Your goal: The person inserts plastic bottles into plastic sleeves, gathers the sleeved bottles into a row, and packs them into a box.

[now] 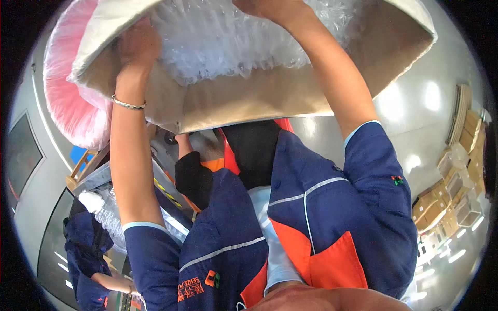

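Note:
A large box [249, 101] with tan inner walls and a pale rim spans the top of the head view. Clear, crinkled plastic pieces [218, 44] fill it; their exact kind is hard to make out. My left hand [139, 44] is inside by the left wall, curled closed in shadow, with its fingertips hidden. Above the plastic pieces, my right hand [270, 8] is closed in a fist, partly cut off by the top of the picture. What either hand holds does not show.
A pink, plastic-wrapped bundle [72, 78] lies against the box's left side. At lower left are a co-worker's sleeve [85, 249] and a bag of clear plastic [111, 217]. Another person's dark sleeve [193, 179] shows below the box. Cardboard boxes [441, 202] are stacked at right.

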`<action>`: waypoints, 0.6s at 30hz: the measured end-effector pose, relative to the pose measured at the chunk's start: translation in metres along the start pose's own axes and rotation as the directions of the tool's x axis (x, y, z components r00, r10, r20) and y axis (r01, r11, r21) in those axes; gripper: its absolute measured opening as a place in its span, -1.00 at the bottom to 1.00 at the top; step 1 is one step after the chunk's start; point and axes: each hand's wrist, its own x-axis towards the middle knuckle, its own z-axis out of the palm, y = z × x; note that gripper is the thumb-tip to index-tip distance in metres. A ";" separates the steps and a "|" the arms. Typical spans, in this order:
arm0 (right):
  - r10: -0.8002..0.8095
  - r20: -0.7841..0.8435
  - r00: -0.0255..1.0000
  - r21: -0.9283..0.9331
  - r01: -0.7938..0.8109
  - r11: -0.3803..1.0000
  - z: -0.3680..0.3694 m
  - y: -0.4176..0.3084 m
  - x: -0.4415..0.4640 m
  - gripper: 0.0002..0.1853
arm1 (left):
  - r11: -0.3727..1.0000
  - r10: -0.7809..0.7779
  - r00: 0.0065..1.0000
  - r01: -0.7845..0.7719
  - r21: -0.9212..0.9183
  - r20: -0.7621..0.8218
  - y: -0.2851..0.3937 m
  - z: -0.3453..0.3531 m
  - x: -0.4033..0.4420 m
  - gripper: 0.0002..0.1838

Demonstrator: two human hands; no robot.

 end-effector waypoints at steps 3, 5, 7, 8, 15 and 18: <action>0.102 0.503 0.859 0.238 -0.251 0.938 -0.033 0.003 0.010 -0.47 | 0.998 0.063 0.988 -0.060 0.028 -0.138 0.007 -0.009 -0.011 -0.57; 0.075 0.265 0.961 0.171 -0.123 0.977 -0.016 0.004 -0.009 -0.56 | 0.912 0.298 0.942 -0.234 0.337 -0.154 -0.010 0.005 -0.009 -0.69; 0.032 0.073 0.997 0.138 -0.042 0.989 -0.010 0.005 -0.018 -0.59 | 0.859 0.371 0.916 -0.274 0.433 -0.156 -0.023 0.009 -0.009 -0.72; 0.023 0.022 0.999 0.155 -0.026 0.988 -0.009 0.007 -0.020 -0.61 | 0.856 0.358 0.919 -0.254 0.450 -0.163 -0.027 0.013 -0.009 -0.73; 0.067 -0.049 0.997 0.193 -0.056 0.980 -0.012 0.016 -0.022 -0.65 | 0.931 0.134 0.952 -0.026 0.365 -0.274 0.008 0.001 -0.014 -0.69; 0.014 -0.085 0.996 0.171 0.001 0.985 -0.010 0.022 -0.018 -0.61 | 0.957 0.176 0.903 -0.064 0.283 -0.391 -0.001 0.008 -0.003 -0.66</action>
